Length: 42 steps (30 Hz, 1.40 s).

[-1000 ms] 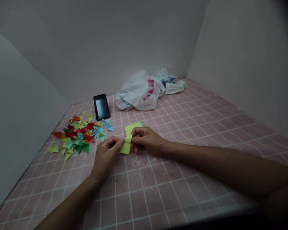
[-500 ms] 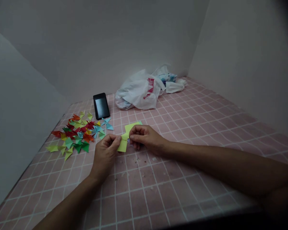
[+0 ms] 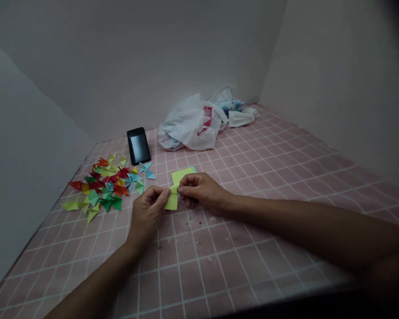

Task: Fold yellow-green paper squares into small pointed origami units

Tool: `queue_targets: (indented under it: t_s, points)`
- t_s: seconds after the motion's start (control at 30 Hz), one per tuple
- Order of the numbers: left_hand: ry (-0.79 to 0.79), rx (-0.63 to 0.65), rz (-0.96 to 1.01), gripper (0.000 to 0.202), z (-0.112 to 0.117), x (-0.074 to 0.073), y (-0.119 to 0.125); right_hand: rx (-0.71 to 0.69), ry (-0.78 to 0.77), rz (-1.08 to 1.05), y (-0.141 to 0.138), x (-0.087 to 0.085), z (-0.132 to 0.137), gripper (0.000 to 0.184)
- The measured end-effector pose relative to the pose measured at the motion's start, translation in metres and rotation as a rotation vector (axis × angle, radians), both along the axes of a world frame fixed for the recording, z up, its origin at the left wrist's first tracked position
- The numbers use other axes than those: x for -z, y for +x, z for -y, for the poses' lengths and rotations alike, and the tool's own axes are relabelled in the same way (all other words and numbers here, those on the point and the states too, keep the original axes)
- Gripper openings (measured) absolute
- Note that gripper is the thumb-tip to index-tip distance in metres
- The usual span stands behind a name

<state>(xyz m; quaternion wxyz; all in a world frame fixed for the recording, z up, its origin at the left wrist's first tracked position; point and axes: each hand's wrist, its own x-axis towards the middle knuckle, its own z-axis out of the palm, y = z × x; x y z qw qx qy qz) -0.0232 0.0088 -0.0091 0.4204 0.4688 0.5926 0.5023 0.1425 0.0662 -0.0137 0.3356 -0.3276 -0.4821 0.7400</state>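
A small sheet of yellow-green paper (image 3: 171, 203) with a crease across it is held up between my two hands. My left hand (image 3: 149, 209) pinches its left edge between thumb and fingers. On the other side, my right hand (image 3: 201, 191) pinches the right edge with thumb and forefinger. Just behind lies a stack of square paper (image 3: 182, 174), yellow-green on top with a pale green edge showing, partly covered by my right hand. To the left of my left hand spreads a pile of folded paper pieces (image 3: 109, 179) in red, orange, yellow, green and light blue.
A black phone-like device (image 3: 138, 146) lies behind the folded pieces. Farther back is a crumpled white plastic bag (image 3: 193, 126) with red print, beside a blue-and-white package (image 3: 231, 106). A pink checked cloth (image 3: 269, 168) covers the table, with walls around it. Small specks lie in front of my hands.
My left hand has shifted slightly right, closer to my right hand, and the paper between them sits a little farther right. The whole view has tilted slightly.
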Motion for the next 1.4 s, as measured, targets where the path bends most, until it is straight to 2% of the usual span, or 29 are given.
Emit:
queue_targets:
  t_s: [0.57, 0.77, 0.9, 1.03, 1.23, 1.4]
  points:
    - [-0.017, -0.026, 0.016, 0.029, -0.002, -0.006, 0.001, -0.003, 0.01, 0.034, 0.0, 0.001, -0.002, 0.014]
    - [-0.04, -0.06, 0.096, 0.029, -0.004, -0.004, -0.004, 0.024, 0.141, -0.057, 0.003, 0.005, -0.006, 0.01]
    - [-0.08, -0.025, 0.131, 0.031, -0.004, -0.005, -0.003, 0.0, 0.201, -0.086, 0.004, 0.008, -0.009, 0.018]
    - [-0.1, 0.015, 0.132, 0.031, -0.004, -0.003, -0.001, -0.025, 0.161, -0.047, 0.003, 0.006, -0.008, 0.005]
    - [-0.104, 0.053, 0.164, 0.03, -0.004, 0.0, -0.003, 0.009, 0.119, -0.026, 0.0, 0.004, -0.006, 0.006]
    - [-0.068, 0.046, 0.089, 0.029, -0.005, -0.004, -0.002, -0.001, 0.109, -0.053, 0.001, 0.006, -0.006, 0.006]
